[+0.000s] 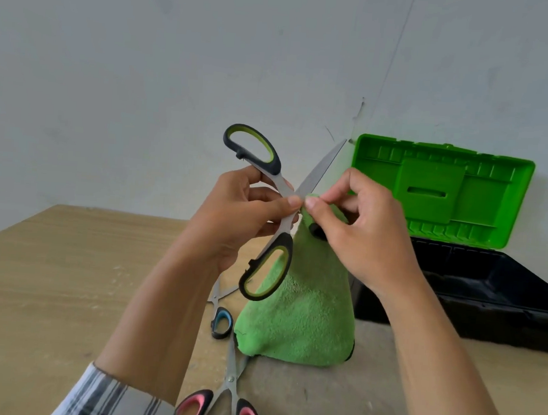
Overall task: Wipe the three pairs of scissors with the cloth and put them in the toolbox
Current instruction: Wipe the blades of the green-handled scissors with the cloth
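The left hand grips the green-handled scissors at the pivot, thumb and fingers closed on the metal shanks. The scissors are held above the table with the blades spread: one handle loop stands up and to the left of the hand, the other hangs below it, and one blade points up and right toward the toolbox lid. The right hand is just beside the left, its fingertips nearly touching the left thumb. It pinches the top of the green cloth against the scissors at the crossing point; the second blade appears to be covered by the cloth and hand. The cloth drapes down from this pinch as a cone whose lower edge reaches the table. The toolbox, black base with lid raised, stands on the table to the right, behind the right forearm. The blue-handled scissors lie on the table below the left hand, just left of the cloth. The pink-handled scissors lie nearer the camera, between the forearms.
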The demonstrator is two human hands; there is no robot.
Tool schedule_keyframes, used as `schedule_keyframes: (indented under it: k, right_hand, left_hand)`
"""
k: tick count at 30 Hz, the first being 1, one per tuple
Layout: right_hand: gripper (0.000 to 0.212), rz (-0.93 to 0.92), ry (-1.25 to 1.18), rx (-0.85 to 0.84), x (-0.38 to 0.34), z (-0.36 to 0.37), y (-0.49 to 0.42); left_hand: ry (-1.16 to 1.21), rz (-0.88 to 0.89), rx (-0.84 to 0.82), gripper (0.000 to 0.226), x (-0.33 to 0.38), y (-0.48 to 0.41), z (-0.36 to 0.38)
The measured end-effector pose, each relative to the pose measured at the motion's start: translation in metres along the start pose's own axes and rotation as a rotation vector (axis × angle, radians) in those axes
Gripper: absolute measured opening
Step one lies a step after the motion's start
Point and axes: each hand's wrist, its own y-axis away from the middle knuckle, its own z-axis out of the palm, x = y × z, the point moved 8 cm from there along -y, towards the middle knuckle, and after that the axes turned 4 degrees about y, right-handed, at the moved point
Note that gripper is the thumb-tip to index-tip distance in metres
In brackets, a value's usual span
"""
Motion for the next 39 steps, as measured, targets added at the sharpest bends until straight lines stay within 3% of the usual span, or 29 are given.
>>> schedule_keyframes:
  k: [15,22,25,28,32,39]
  right_hand:
    - [0.023,0.086,-0.110,-0.283,0.022,-0.013,0.001]
    - [0.021,0.135,-0.042,-0.327,0.035,-0.018,0.003]
    - [0.017,0.197,-0.002,-0.259,0.050,-0.035,0.002]
    - [0.013,0.249,-0.070,-0.087,0.061,-0.056,-0.002]
    - [0.010,0.282,-0.222,0.074,0.060,-0.063,-0.005]
    - [0.009,0.196,-0.270,-0.063,0.037,-0.044,-0.005]
  left_hand:
    - [-0.004,0.008,0.080,0.021,0.005,0.000,-0.008]
    - [-0.098,0.043,0.163,0.016,0.006,-0.002,-0.025]
    - [-0.138,0.036,0.202,0.012,0.009,-0.002,-0.045]
    - [-0.223,-0.018,0.102,0.012,0.010,0.001,-0.054]
    - [-0.404,-0.067,-0.149,0.010,0.005,0.007,-0.036]
    - [-0.544,-0.054,-0.290,0.004,0.000,0.009,-0.018]
